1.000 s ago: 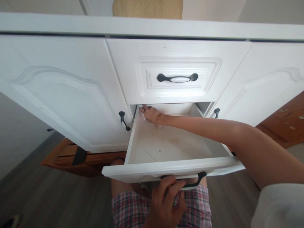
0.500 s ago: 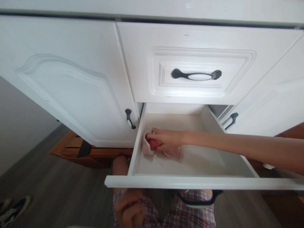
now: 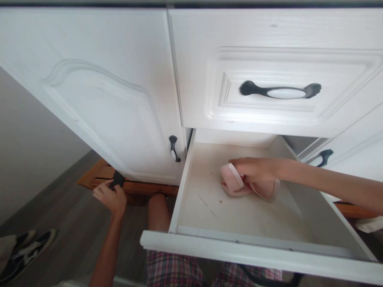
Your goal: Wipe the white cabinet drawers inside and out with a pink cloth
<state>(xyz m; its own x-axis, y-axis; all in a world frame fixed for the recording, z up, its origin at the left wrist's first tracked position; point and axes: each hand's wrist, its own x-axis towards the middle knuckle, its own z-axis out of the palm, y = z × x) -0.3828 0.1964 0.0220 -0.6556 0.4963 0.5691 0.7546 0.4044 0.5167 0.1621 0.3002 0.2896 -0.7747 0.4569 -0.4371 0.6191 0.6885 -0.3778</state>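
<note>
In the white drawer (image 3: 197, 235), pulled out below a closed one, my right hand (image 3: 254, 169) is closed on a soft pink item (image 3: 231, 181). A pale-edged band loops out at its left, and a flap spreads under my palm. A bit of red shows by my fingers; the exact kind is unclear. To the left of the drawer, my left hand (image 3: 110, 197) reaches low with bent fingers. Thumb and fingertips pinch at the lower end of a flat black piece (image 3: 117, 179) lying over the edge of a wooden bench (image 3: 95, 171).
White cabinet doors (image 3: 119, 119) flank the drawers, with dark handles (image 3: 279, 92) sticking out. Dark shoes (image 3: 32, 251) rest on the floor at the lower left. My knees and checked shorts (image 3: 173, 269) are under the drawer front. A pale item (image 3: 369, 224) lies at the far right.
My right hand has shifted the pink item rightward, away from the drawer's left wall. My left hand has gone from my lap to the black piece on the left. The view has moved left and closer.
</note>
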